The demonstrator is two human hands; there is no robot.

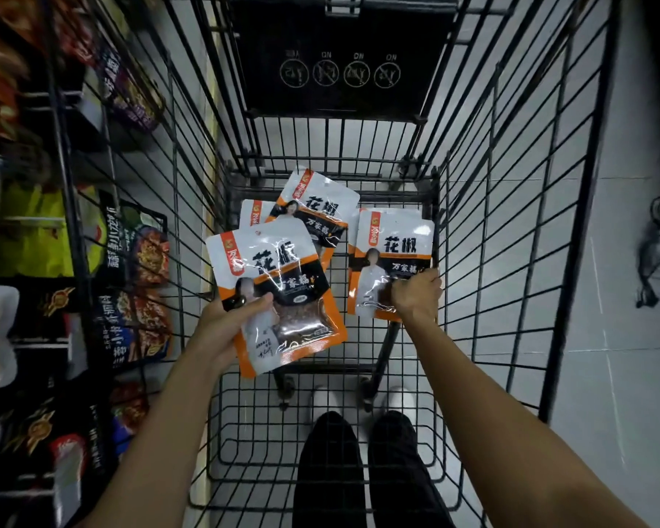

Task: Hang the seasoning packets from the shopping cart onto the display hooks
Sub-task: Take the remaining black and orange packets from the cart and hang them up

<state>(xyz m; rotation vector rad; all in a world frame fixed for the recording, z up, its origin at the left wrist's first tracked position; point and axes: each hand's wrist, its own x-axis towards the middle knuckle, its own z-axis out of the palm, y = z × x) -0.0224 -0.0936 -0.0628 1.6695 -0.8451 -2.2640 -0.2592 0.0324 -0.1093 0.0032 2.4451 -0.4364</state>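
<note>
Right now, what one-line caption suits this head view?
Left hand holds a Sichuan pepper packet over the shopping cart; right hand grips a second packet in it.

Single wide-angle head view, steeply downward, close above the shopping cart (340,97), shelf goods (35,238) at left edge.

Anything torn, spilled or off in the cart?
Nothing stands out. The loose packets in the cart overlap at mixed angles, but none looks torn or leaking. The left hand holds the near packet, the right hand grips the right packet; both look intact.
</note>
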